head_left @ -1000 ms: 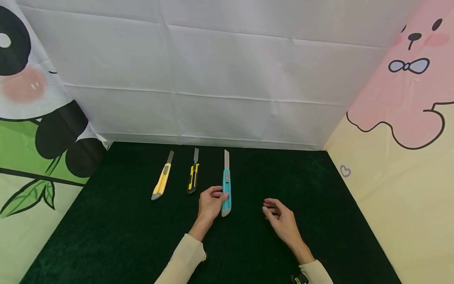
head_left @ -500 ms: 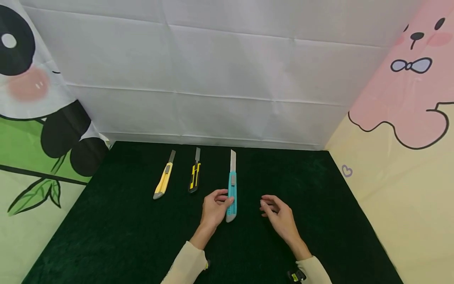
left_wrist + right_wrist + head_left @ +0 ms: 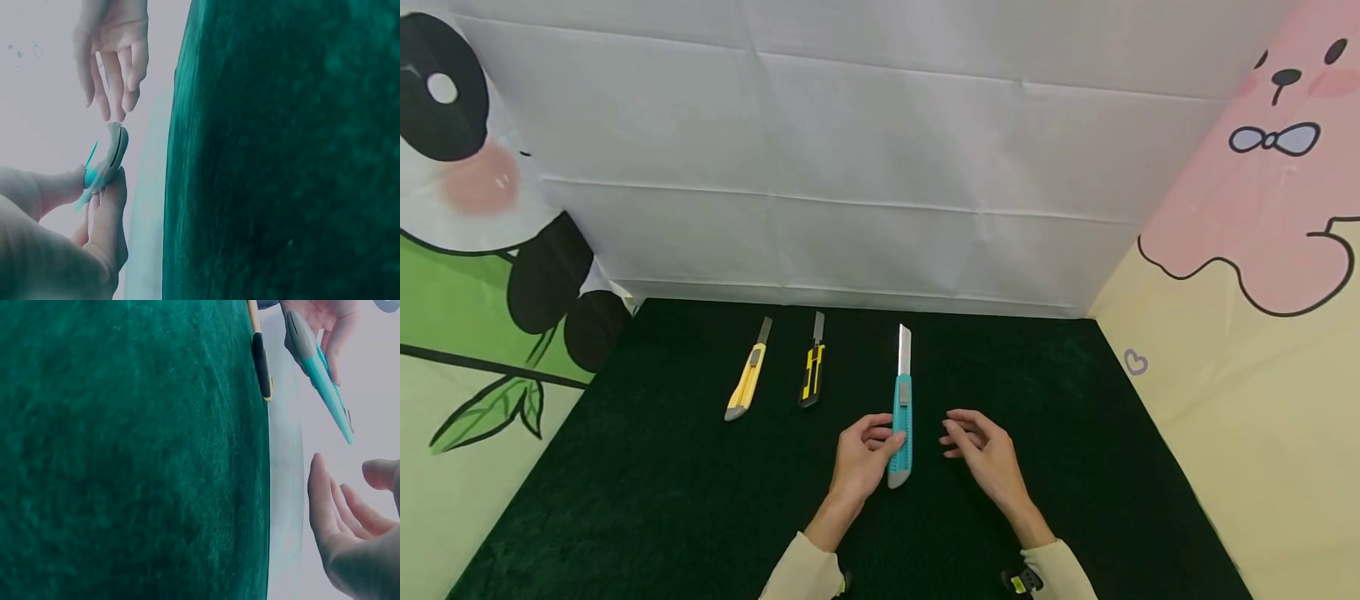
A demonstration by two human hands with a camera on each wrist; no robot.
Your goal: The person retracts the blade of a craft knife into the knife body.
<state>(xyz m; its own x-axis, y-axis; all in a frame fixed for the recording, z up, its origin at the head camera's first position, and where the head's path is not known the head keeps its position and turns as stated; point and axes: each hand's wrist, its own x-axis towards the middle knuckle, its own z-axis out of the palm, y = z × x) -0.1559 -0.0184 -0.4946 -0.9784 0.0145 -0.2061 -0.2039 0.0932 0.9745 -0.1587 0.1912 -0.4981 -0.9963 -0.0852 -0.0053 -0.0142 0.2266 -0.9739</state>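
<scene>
A teal utility knife with a grey butt end and its blade out is pinched between the thumb and fingers of my left hand. The blade points toward the back wall. In the left wrist view the same teal knife shows end-on between thumb and fingers. My right hand hovers to the right of the knife, fingers loosely bent and apart from it. The right wrist view shows a gap between the right hand and the teal knife, held above the table.
A yellow utility knife and a black-and-yellow utility knife lie left of centre on the dark green cloth, blades out and pointing back. A white sheet hangs behind; printed sheets stand at both sides.
My left hand has carried the teal knife to the right and nearer to me. The right hand has moved slightly left, so the two hands are closer together.
</scene>
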